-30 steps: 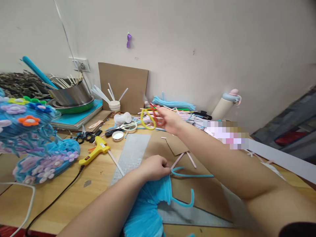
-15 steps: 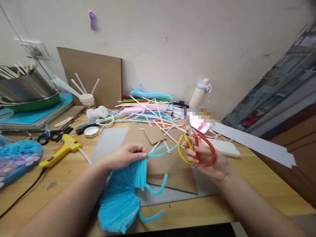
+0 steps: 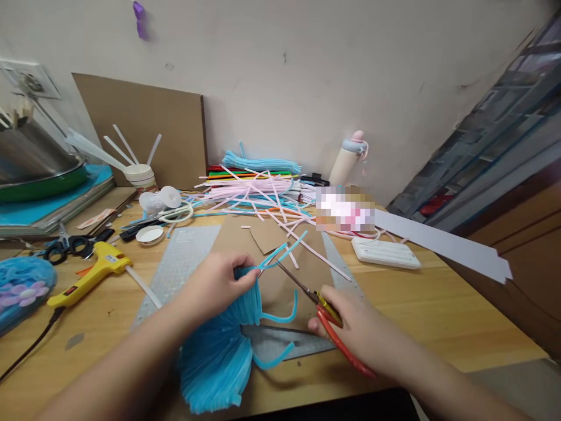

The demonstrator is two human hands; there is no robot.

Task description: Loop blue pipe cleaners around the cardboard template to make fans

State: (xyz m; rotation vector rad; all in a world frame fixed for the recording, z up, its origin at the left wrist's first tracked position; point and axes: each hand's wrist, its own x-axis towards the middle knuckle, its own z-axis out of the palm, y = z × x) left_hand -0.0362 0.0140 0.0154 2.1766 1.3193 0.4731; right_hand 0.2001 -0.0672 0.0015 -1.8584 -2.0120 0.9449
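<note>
My left hand [image 3: 228,280] pinches the top of a curved bundle of blue pipe cleaners [image 3: 214,362], where two twisted blue ends [image 3: 289,251] stick out to the right. Two more blue ends curl out lower down on the bundle's right side. In my right hand [image 3: 346,321] are scissors [image 3: 326,318] with red and yellow handles. Their blades point up and left, with the tips close to the twisted ends. Beneath lies a brown cardboard sheet [image 3: 289,298] on a grey cutting mat [image 3: 175,257].
A yellow glue gun [image 3: 87,278] and black scissors [image 3: 70,248] lie at the left. Loose pink pipe cleaners [image 3: 254,190] are piled at the back, near a bottle [image 3: 344,164]. A white power strip [image 3: 385,253] is at the right.
My right hand has turned the scissors and brought their blades leftward to the twisted blue ends. My left hand still pinches the bundle. The view has shifted slightly.
</note>
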